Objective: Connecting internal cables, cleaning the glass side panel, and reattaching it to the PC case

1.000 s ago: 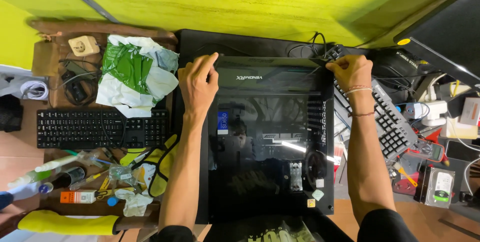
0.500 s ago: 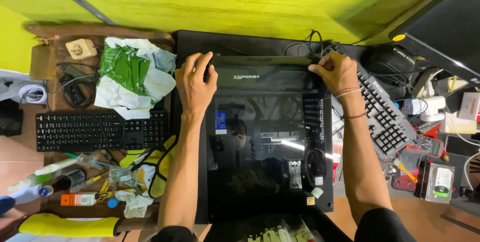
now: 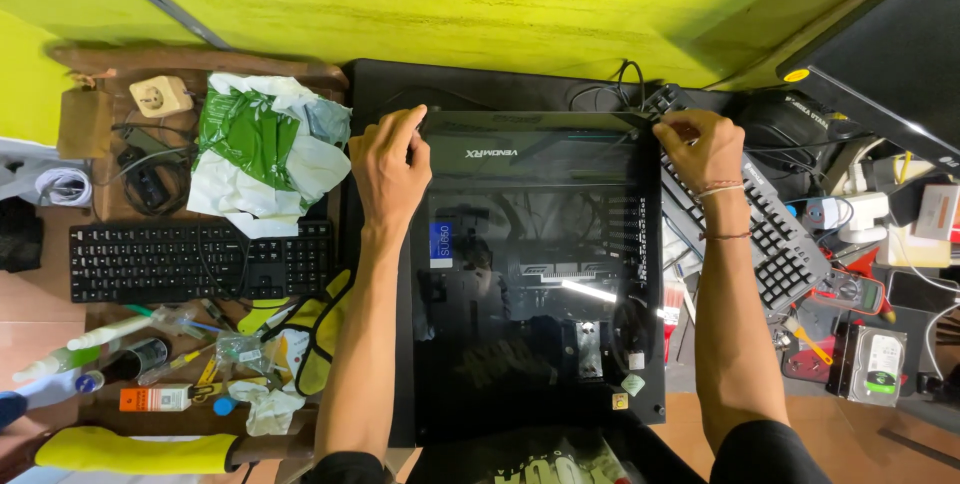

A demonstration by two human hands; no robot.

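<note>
A black computer case [image 3: 540,274] lies flat on the desk with its dark glass side panel [image 3: 530,344] facing up and parts showing through it. My left hand [image 3: 390,164] grips the panel's far left corner, fingers curled over the edge. My right hand [image 3: 700,144] pinches the far right corner, next to a bundle of black cables [image 3: 620,89]. Both forearms run along the two sides of the case.
A black keyboard [image 3: 190,259] and a green-and-white plastic bag [image 3: 265,149] lie to the left, with bottles, tubes and small tools near the front left. A second keyboard [image 3: 770,244], a hard drive [image 3: 880,364], a monitor [image 3: 890,54] and cables crowd the right side.
The view shifted slightly. My left hand moved from flat on the panel's top to gripping its far left corner edge. My right hand stayed at the far right corner.
</note>
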